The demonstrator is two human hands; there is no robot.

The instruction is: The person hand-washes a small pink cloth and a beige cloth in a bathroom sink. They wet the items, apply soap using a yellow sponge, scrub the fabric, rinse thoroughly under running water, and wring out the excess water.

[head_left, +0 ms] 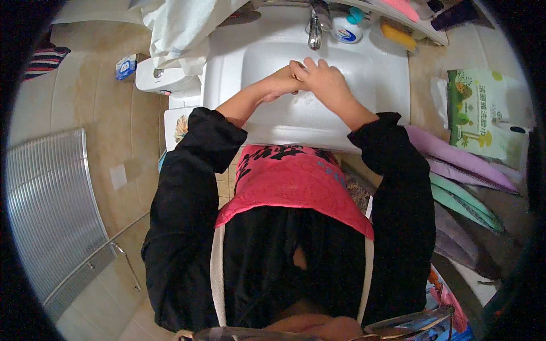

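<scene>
Over the white washbasin my two hands are pressed together, a little in front of the chrome tap. My right hand lies across my left, its bent fingers wrapped over it. My left hand is beneath, with most of its fingers hidden by the right. No object shows between them. Small whitish specks, maybe foam or drops, dot the basin just below the hands. Behind the basin's bowl, right of the tap, stands a white pump bottle with a teal top.
A yellow sponge-like block sits at the basin's back right corner. White cloth hangs at the back left, above a toilet tank. Purple and green towels hang at right, below a green-and-white pack.
</scene>
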